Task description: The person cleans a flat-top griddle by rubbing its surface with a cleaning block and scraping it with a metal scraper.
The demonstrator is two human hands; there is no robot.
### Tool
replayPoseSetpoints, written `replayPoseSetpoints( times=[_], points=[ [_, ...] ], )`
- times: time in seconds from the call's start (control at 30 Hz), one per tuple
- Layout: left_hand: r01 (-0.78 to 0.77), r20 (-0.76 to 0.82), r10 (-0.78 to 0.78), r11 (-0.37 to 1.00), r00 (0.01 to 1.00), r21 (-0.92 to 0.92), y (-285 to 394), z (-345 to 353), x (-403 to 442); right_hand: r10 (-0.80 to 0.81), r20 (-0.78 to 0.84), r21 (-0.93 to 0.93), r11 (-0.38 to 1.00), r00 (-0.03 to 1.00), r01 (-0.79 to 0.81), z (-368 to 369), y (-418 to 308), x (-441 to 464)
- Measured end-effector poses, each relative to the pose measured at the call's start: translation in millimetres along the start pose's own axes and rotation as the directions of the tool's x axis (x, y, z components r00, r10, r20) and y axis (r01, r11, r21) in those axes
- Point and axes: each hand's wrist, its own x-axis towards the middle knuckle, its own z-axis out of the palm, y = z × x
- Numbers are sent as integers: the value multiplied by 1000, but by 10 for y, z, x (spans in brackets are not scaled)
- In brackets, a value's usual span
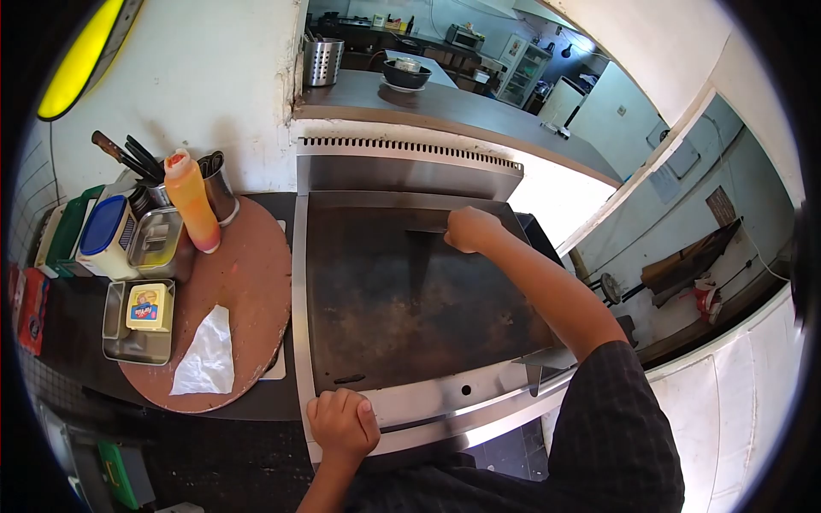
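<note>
Stainless steel frames the flat, dark-stained griddle [479, 295] that fills the middle of my feed. Over its rear half I have the right grip [472, 230], closed in a fist around what looks like a thin flat tool [424, 230]; only a narrow edge shows on the fist's left, and I cannot tell whether it touches the plate. A darker streak runs down the plate below that edge.

My left grip [344, 424] is curled shut at the front left corner of the steel surround, thumb on top; I cannot tell whether anything is inside it. Just behind it on the plate is a small black smear [349, 378].

Left of the griddle, a round reddish-brown board [244, 286] lies on the black tabletop [73, 350]. On the board I see a crumpled white sheet [205, 355] and an orange-yellow squeeze bottle [190, 201], with a utensil-filled steel cup [220, 195] behind. A steel tray [141, 350] at the board's left edge holds a pale yellow tub [149, 306], and a blue-lidded container [108, 227] stands farther back.
</note>
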Motion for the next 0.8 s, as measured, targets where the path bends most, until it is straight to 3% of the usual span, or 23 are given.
replayPoseSetpoints(
  times=[0.8],
  points=[
    [-7,-3,7,1000,1000,19,3,26,5,-8,-10,-61,998,1000,8,86,125,171]
  ],
)
